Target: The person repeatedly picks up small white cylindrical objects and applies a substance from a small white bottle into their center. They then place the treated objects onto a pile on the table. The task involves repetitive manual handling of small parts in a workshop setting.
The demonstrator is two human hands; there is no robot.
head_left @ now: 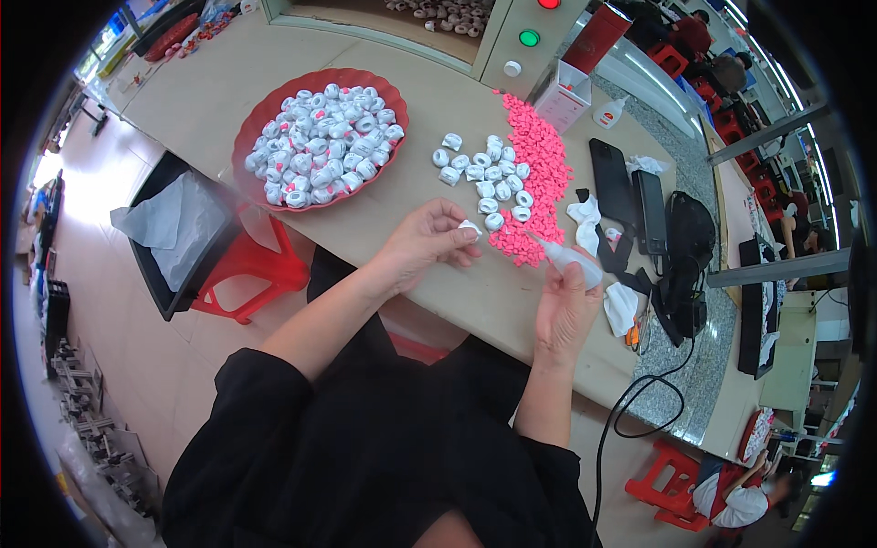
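I am pinching one small white piece point(470, 226) between the fingertips of my left hand point(422, 245), lifting it just above the bench point(228, 82) beside the heap of pink bits point(539, 178), probably so the nozzle can reach it. My right hand point(565, 306) is closing around a small white squeeze bottle point(568, 257), tipping its nozzle toward that piece. More white pieces are lying loose point(489, 178) and filling the red scalloped tray point(322, 139).

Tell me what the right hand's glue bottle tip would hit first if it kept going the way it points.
The right hand holds a small white squeeze bottle, nozzle aimed up-left. Straight on, it would probably meet the pink pieces first, near the small white piece pinched in the left hand; depth is unclear.
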